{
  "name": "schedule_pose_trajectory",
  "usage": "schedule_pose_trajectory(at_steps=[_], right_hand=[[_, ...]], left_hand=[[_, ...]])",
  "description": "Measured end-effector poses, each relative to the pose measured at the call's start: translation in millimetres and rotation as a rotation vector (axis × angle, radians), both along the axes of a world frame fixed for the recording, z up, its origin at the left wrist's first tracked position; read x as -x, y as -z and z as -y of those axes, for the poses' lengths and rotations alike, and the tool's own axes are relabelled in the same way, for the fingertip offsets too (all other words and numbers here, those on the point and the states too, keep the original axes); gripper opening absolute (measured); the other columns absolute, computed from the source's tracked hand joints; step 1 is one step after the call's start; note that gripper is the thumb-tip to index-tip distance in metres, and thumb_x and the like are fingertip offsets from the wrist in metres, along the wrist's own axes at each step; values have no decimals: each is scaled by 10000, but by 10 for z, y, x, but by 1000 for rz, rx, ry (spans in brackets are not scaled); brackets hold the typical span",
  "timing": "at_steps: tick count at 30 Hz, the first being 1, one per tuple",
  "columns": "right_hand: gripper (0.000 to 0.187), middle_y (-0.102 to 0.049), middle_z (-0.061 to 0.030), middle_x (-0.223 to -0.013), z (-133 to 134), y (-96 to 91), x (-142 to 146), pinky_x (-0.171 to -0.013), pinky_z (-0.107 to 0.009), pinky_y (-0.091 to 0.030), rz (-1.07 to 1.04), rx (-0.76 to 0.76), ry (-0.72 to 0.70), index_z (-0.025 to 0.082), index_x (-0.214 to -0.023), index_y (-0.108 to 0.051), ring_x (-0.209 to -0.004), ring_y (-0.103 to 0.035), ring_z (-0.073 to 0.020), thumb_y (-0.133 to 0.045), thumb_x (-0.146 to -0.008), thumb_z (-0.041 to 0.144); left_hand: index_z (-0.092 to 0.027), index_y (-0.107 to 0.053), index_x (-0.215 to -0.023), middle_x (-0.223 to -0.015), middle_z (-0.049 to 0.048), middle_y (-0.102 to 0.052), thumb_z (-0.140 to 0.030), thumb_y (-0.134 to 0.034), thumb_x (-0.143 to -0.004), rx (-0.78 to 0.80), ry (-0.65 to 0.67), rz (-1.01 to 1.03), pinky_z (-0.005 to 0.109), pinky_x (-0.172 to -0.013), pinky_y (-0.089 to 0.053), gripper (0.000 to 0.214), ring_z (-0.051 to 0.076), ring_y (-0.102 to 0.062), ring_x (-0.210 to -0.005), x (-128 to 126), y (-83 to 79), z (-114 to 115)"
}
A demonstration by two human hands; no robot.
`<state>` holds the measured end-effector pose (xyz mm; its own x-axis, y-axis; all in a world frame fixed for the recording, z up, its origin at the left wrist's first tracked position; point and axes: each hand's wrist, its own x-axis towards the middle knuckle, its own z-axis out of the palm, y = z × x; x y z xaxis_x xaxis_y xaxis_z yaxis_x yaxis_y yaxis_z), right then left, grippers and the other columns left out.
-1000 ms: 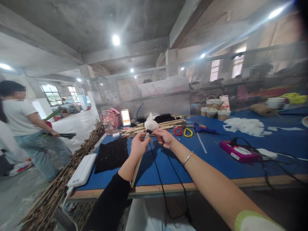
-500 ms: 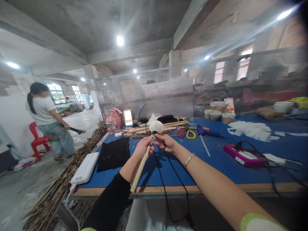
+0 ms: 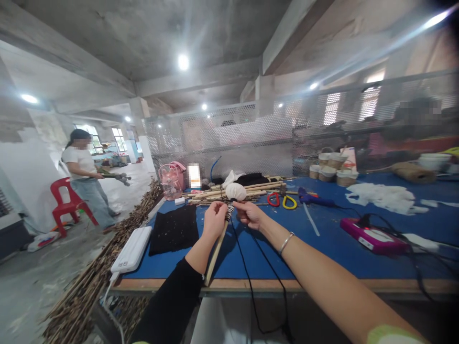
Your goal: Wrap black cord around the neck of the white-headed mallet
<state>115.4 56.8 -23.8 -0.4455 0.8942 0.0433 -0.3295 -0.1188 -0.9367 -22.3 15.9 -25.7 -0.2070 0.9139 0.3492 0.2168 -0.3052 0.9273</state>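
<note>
A wooden stick (image 3: 217, 255) leans over the table's front edge, its far end topped by a round white cloth-covered head (image 3: 235, 192). Black-and-white cord winding (image 3: 230, 210) bands the stick just below that head. My left hand (image 3: 215, 219) is closed around the stick beside the winding, thumb and fingertips near its top. On the other side, my right hand (image 3: 251, 215) is closed with its fingertips at the winding, apparently pinching the cord. Long black cord (image 3: 241, 251) hangs from there in a loop below the table edge.
Nearby on the blue table (image 3: 304, 260) lie a black cloth (image 3: 174, 229), white power bank (image 3: 132, 248), red scissors (image 3: 273, 199), glue gun (image 3: 315, 197), purple power strip (image 3: 373, 236) and bundled sticks (image 3: 251, 189). A person (image 3: 84, 177) stands left, near a red chair (image 3: 66, 200).
My left hand has turned, bringing its fingertips up over the winding. The stick stands slightly steeper. The view has shifted a little, and the person at left has turned and moved right.
</note>
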Motion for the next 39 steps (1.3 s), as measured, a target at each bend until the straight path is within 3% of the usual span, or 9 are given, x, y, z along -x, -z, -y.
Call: schedule_pose_trajectory(at_steps=[6, 11, 19, 22, 27, 32, 36, 39], right_hand=[[396, -226, 135, -375, -3, 39, 30, -318, -174, -23, 38, -4, 3, 194, -619, -359, -321, -105, -11, -716, -602, 366], [339, -261, 127, -372, 4, 41, 45, -307, -164, -63, 77, -79, 39, 177, -666, -446, -315, -150, -18, -706, -604, 386], [333, -297, 120, -363, -4, -56, -7, -300, -170, -82, 37, -149, 128, 173, -609, -438, -303, -182, -15, -724, -553, 334], [340, -291, 122, -365, -1, -67, 5, -299, -162, -80, 6, -118, 77, 172, -609, -430, -302, -173, -13, -734, -555, 315], [353, -252, 128, -386, 23, -38, 6, -300, -155, -71, -23, -68, -31, 172, -649, -445, -310, -143, -14, -734, -573, 360], [274, -380, 86, -416, 34, 27, -37, -305, -160, -93, -45, 11, -106, 150, -715, -513, -309, -207, -19, -696, -641, 341], [309, -330, 101, -372, 94, 14, 44, -304, -168, -75, 2, -21, -132, 152, -629, -469, -300, -188, -14, -732, -605, 313], [339, -415, 75, -423, 220, -58, 165, -314, -168, -73, 117, -93, -171, 143, -684, -494, -315, -215, -11, -740, -591, 356]], left_hand=[[-139, -614, -783, -662, 8, -596, -305, -719, -559, -34, -20, -113, 214, -579, -420, 297, 113, -545, -608, -28, 15, 23], [-130, -618, -727, -511, -7, -566, -324, -674, -614, 71, -3, -34, 203, -425, -382, 232, 96, -495, -433, -2, -22, 19], [-121, -621, -719, -512, -12, -573, -272, -692, -609, 145, -2, 161, 171, -370, -368, 199, 76, -489, -399, 58, -164, 72], [-118, -612, -712, -521, -14, -565, -272, -682, -638, 198, 75, 266, 153, -352, -360, 185, 61, -476, -386, 53, -202, 87], [-105, -610, -757, -604, 10, -569, -290, -551, -783, 332, 309, 445, 108, -344, -344, 196, 20, -449, -388, 9, -267, 183], [-67, -589, -839, -606, 33, -552, -299, -472, -840, 531, 504, 642, 128, -397, -426, 260, 42, -500, -420, -42, -224, 348], [-122, -498, -886, -661, 41, -581, -356, -484, -827, 450, 347, 600, 181, -417, -458, 242, 89, -558, -467, -96, -169, 426], [-170, -463, -872, -586, -36, -495, -475, -526, -770, 318, 265, 455, 147, -308, -321, 328, 48, -427, -348, -119, -183, 477]])
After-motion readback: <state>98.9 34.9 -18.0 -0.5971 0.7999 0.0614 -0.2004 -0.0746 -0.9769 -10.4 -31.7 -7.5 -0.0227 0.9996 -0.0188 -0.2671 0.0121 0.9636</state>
